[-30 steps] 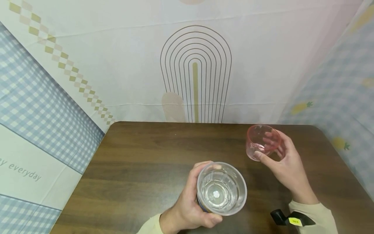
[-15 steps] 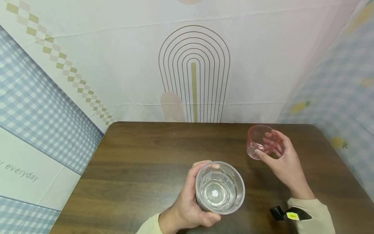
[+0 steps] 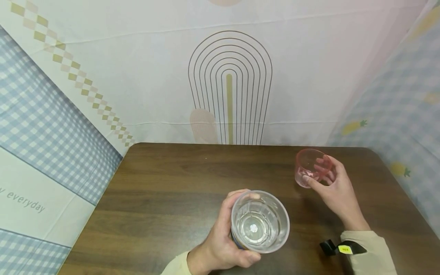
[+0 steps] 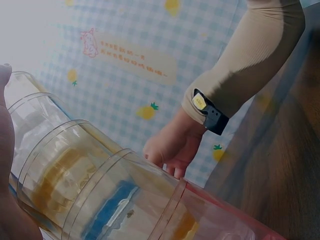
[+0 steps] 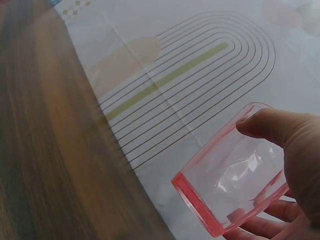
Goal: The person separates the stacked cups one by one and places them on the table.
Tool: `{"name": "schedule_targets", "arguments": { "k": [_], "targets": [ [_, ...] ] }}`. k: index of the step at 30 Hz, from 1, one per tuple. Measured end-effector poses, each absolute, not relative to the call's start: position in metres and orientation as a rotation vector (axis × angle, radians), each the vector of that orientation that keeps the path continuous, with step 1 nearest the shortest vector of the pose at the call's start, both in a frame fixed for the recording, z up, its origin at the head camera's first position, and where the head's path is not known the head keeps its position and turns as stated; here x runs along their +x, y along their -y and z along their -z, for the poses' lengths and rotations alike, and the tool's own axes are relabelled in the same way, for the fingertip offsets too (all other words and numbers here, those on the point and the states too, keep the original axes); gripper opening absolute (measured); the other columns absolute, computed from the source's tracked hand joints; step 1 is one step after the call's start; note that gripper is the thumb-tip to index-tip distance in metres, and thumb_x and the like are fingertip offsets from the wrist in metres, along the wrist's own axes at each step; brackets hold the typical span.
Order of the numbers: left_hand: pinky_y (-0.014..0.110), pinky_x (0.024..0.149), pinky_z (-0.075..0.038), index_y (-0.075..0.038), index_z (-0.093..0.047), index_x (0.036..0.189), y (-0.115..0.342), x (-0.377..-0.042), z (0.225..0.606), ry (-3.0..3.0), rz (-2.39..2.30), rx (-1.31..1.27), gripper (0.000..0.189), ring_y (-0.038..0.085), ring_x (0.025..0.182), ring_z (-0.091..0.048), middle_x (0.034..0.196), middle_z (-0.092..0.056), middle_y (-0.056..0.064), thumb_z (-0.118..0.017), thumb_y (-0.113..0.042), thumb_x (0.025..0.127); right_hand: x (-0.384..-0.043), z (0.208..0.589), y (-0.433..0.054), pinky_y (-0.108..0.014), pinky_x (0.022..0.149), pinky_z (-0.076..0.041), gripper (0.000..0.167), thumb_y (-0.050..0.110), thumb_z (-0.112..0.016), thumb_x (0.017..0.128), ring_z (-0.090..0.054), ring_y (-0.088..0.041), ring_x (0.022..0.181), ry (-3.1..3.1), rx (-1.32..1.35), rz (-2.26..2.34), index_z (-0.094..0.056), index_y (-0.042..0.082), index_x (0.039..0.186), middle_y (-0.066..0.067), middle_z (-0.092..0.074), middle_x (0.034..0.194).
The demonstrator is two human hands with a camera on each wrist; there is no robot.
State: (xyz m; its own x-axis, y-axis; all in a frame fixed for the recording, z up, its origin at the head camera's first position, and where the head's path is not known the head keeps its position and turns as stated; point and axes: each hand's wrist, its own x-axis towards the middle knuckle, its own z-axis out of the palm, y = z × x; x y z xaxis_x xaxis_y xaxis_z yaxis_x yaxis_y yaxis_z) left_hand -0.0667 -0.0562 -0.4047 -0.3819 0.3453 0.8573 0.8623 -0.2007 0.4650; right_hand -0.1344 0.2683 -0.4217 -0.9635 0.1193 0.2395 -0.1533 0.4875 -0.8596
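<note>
My left hand grips a stack of nested clear plastic cups from the left side, its open mouth facing up to the head camera. In the left wrist view the stacked cups show yellow, blue and orange bands, with a pink one at the far end. Over at the right, my right hand holds a transparent pink cup, thumb on its near side and fingers behind it. The right wrist view shows this pink cup with its thick, deeper-pink end away from the palm.
Both hands are over a dark brown wooden table. A white patterned cloth hangs behind its back edge, with blue checked cloth on either side. A black wrist strap sits on the right sleeve.
My right hand has shifted slightly to the right with the pink cup. The left hand keeps its grip on the stack and has hardly moved.
</note>
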Motion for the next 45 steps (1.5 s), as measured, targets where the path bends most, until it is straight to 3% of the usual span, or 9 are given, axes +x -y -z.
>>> {"name": "schedule_targets", "arguments": {
  "k": [2,8,10,13,22,27,34,41,45],
  "targets": [
    [0.042,0.117,-0.049,0.018,-0.025,0.15,0.056,-0.067,0.404,1.638,1.605,-1.408,0.094,0.036,0.137,-0.052,0.148,-0.048,0.029,-0.078,-0.038,0.096,-0.137,0.424,-0.27,0.003,0.095,-0.045,0.09,0.011,-0.084,0.095,-0.052,0.019,0.116,2.474,0.014,-1.476,-0.027,-0.003,0.163,-0.016,-0.053,0.147],
    [0.043,0.116,-0.049,0.017,-0.025,0.151,0.055,-0.067,0.403,1.64,1.602,-1.416,0.094,0.037,0.136,-0.052,0.148,-0.048,0.029,-0.079,-0.037,0.096,-0.146,0.435,-0.28,0.003,0.094,-0.045,0.087,0.008,-0.082,0.095,-0.054,0.018,0.113,2.453,-0.048,-1.515,-0.026,-0.005,0.161,0.015,-0.052,0.134],
    [0.043,0.116,-0.05,0.017,-0.025,0.151,0.055,-0.067,0.404,1.643,1.608,-1.418,0.094,0.037,0.136,-0.052,0.148,-0.048,0.029,-0.079,-0.037,0.096,-0.149,0.437,-0.283,0.003,0.093,-0.045,0.086,0.007,-0.082,0.096,-0.054,0.018,0.113,2.449,-0.057,-1.523,-0.026,-0.005,0.16,0.018,-0.05,0.131],
    [0.043,0.117,-0.049,0.016,-0.025,0.151,0.055,-0.067,0.404,1.65,1.607,-1.413,0.094,0.036,0.137,-0.052,0.149,-0.048,0.028,-0.079,-0.038,0.096,-0.152,0.44,-0.286,0.003,0.093,-0.045,0.086,0.009,-0.081,0.097,-0.054,0.018,0.113,2.46,-0.053,-1.524,-0.025,-0.006,0.161,0.013,-0.051,0.134],
    [0.043,0.115,-0.051,0.017,-0.025,0.15,0.056,-0.066,0.405,1.651,1.606,-1.419,0.095,0.037,0.135,-0.053,0.147,-0.047,0.03,-0.081,-0.037,0.095,-0.155,0.449,-0.293,0.003,0.089,-0.044,0.089,0.02,-0.081,0.099,-0.051,0.019,0.112,2.523,-0.079,-1.443,-0.024,-0.005,0.163,-0.024,-0.05,0.149],
    [0.042,0.115,-0.051,0.017,-0.024,0.15,0.056,-0.066,0.405,1.651,1.614,-1.424,0.095,0.037,0.136,-0.053,0.147,-0.047,0.03,-0.081,-0.036,0.095,-0.158,0.454,-0.296,0.003,0.087,-0.043,0.091,0.026,-0.079,0.1,-0.053,0.011,0.116,2.559,-0.146,-1.418,-0.023,-0.002,0.165,-0.025,-0.049,0.155],
    [0.043,0.115,-0.051,0.017,-0.024,0.15,0.057,-0.067,0.404,1.651,1.61,-1.423,0.095,0.037,0.136,-0.053,0.147,-0.047,0.03,-0.08,-0.036,0.095,-0.163,0.459,-0.299,0.003,0.086,-0.042,0.092,0.031,-0.076,0.102,-0.057,-0.022,0.131,2.579,-0.263,-1.403,-0.02,0.001,0.167,-0.025,-0.047,0.162],
    [0.043,0.115,-0.051,0.017,-0.024,0.151,0.056,-0.067,0.404,1.65,1.62,-1.428,0.096,0.037,0.136,-0.053,0.147,-0.047,0.03,-0.083,-0.033,0.093,-0.168,0.465,-0.304,0.002,0.086,-0.042,0.092,0.029,-0.076,0.102,-0.052,-0.037,0.141,2.57,-0.333,-1.439,-0.018,0.002,0.169,-0.025,-0.045,0.164],
    [0.043,0.116,-0.051,0.017,-0.024,0.151,0.055,-0.068,0.404,1.652,1.62,-1.426,0.096,0.038,0.137,-0.053,0.147,-0.047,0.03,-0.082,-0.034,0.094,-0.172,0.468,-0.305,0.002,0.088,-0.043,0.092,0.027,-0.074,0.103,-0.049,-0.04,0.145,2.548,-0.379,-1.477,-0.015,0.003,0.17,-0.024,-0.042,0.167]
  ]
}}
